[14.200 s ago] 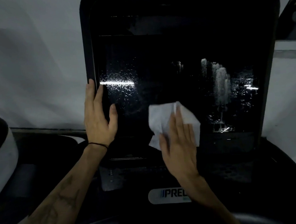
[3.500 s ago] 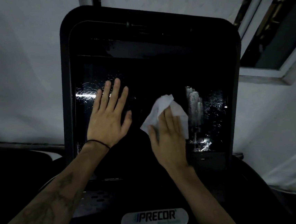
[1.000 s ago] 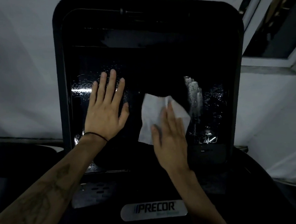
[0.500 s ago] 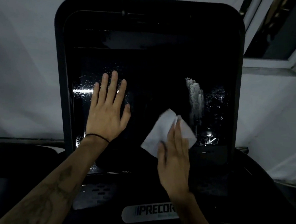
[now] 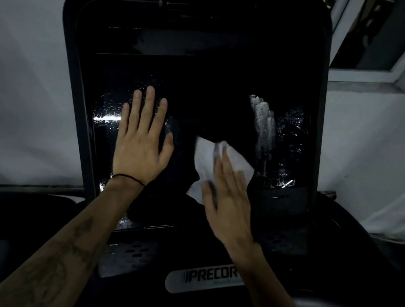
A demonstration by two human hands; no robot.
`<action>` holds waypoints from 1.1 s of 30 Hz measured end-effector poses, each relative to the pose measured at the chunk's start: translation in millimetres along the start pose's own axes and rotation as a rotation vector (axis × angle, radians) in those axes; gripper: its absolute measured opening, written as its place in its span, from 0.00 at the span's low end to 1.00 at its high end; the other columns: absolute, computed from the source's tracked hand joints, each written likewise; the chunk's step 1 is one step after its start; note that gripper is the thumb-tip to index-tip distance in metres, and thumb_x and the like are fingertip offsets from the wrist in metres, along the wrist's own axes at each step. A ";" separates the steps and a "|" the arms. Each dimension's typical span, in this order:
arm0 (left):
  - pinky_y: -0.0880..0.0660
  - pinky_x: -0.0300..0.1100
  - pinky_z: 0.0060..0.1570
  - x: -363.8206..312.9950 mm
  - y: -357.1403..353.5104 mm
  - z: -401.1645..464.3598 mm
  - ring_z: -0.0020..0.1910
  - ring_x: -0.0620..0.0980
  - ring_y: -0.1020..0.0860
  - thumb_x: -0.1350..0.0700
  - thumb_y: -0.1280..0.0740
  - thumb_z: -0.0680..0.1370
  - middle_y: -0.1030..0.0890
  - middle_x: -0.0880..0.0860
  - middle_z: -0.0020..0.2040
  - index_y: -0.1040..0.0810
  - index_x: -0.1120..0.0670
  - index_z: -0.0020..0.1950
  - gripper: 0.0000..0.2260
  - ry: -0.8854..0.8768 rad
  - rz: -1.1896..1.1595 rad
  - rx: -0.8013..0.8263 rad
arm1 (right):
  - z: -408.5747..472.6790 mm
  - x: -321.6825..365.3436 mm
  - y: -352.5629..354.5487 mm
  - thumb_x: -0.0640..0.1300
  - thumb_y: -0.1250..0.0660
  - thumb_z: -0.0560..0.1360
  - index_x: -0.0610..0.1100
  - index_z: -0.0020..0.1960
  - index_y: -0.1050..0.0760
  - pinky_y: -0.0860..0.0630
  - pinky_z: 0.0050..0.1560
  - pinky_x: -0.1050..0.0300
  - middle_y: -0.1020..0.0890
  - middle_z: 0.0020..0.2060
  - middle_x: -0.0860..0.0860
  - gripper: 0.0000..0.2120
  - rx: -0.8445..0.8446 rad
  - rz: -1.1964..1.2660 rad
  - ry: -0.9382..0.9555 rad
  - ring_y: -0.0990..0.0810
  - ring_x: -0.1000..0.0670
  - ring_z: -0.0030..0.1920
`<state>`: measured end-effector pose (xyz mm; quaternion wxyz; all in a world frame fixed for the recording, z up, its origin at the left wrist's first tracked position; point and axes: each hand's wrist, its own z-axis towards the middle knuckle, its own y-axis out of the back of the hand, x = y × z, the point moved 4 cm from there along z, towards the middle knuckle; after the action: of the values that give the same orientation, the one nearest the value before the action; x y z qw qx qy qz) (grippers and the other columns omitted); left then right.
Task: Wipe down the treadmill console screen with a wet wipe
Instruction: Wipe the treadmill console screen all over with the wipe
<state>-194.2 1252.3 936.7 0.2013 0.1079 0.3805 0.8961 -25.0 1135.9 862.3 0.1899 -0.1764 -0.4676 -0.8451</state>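
Large black glossy treadmill console screen (image 5: 214,83) upright, wet streaks at right. Left hand (image 5: 141,144) flat on glass, fingers spread. Right hand (image 5: 225,195), fingers straight & together, presses crumpled white wet wipe (image 5: 207,162) vs lower-centre screen.

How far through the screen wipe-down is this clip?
Midway. Done: the centre of the console screen looks dark and streak-free. In hand: the right hand presses the wet wipe flat on the lower middle; the left hand braces flat on the glass. Left: the white smear at right and the droplets at left.
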 end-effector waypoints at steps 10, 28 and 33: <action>0.54 0.57 0.82 -0.4 0.7 -0.3 0.84 0.60 0.53 0.47 0.47 0.85 0.50 0.60 0.85 0.47 0.56 0.84 0.29 0.005 -0.002 -0.001 | -10.3 -4.3 -1.2 0.55 0.45 0.85 0.41 0.82 0.45 0.46 0.80 0.49 0.51 0.83 0.51 0.30 0.022 -0.031 0.020 0.48 0.52 0.82; 0.53 0.58 0.82 -0.8 -0.5 -0.2 0.84 0.60 0.53 0.47 0.48 0.85 0.50 0.60 0.85 0.47 0.57 0.84 0.29 0.002 0.020 0.005 | -27.9 -1.0 -15.1 0.53 0.45 0.85 0.39 0.80 0.39 0.42 0.79 0.50 0.50 0.82 0.48 0.28 0.036 -0.044 0.056 0.42 0.48 0.81; 0.55 0.57 0.82 -2.3 0.2 -0.1 0.84 0.61 0.53 0.47 0.48 0.85 0.50 0.61 0.85 0.47 0.57 0.84 0.29 -0.001 0.019 0.004 | -26.2 -15.6 9.4 0.51 0.44 0.85 0.40 0.82 0.45 0.39 0.78 0.45 0.52 0.83 0.49 0.29 -0.068 -0.014 -0.069 0.46 0.51 0.81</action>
<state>-192.2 1251.0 936.6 0.1925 0.1123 0.3812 0.8972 -10.0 1111.3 848.6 0.1617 -0.2084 -0.4462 -0.8552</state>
